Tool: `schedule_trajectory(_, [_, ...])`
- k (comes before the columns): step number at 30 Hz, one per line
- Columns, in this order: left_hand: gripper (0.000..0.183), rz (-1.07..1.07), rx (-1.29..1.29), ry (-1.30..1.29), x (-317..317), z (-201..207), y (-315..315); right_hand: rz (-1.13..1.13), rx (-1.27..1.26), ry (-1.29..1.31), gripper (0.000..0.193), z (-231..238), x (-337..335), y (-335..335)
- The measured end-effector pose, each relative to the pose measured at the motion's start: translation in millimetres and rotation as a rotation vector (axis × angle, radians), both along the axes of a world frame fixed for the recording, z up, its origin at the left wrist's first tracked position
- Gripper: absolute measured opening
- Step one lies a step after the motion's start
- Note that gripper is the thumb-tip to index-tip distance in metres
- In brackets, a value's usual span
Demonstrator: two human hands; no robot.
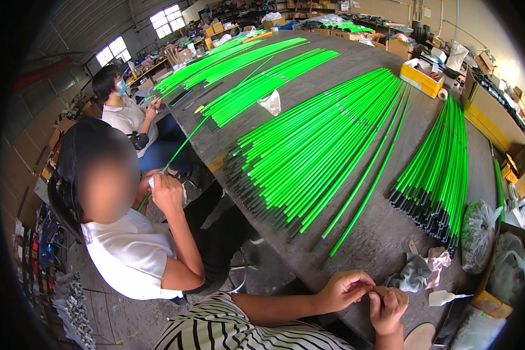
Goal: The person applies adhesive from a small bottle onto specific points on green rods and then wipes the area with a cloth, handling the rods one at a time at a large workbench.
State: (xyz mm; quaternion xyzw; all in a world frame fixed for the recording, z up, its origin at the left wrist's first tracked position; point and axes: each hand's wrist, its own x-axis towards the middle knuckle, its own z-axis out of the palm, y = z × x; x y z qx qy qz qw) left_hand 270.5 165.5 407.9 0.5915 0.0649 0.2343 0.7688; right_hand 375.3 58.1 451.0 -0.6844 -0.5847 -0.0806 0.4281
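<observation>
Over the near edge of the table, my left hand and my right hand meet at the fingertips. Both are closed in a pinch, and anything between the fingers is too small or hidden to name. Just beyond them lie a grey cloth and a pink cloth. A small white squeeze bottle with a thin nozzle rests to the right of my right hand. Farther up the table spreads a wide fan of bright green rods with black ends, a few lying apart on its right side.
A second bundle of green rods lies at the right, beside a clear plastic bag. A yellow-and-white bin stands at the back. At left, a seated co-worker holds a green rod and a white cloth; another person sits beyond.
</observation>
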Motion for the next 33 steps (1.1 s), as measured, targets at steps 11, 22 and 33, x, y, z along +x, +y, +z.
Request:
schedule_trajectory(11, [0.011,-0.009,0.029,0.032,-0.7,2.4,0.5,-0.028,0.009,-0.040,0.012,0.4,1.4,0.3])
schedule_trajectory(22, [0.030,0.512,1.039,0.054,-0.7,35.9,17.1,-0.063,0.042,0.029,0.010,4.9,0.9,0.0])
schedule_trajectory(33, [0.049,0.494,1.417,0.519,-14.1,28.5,54.7,-0.038,0.056,0.005,0.012,4.3,0.6,-0.9])
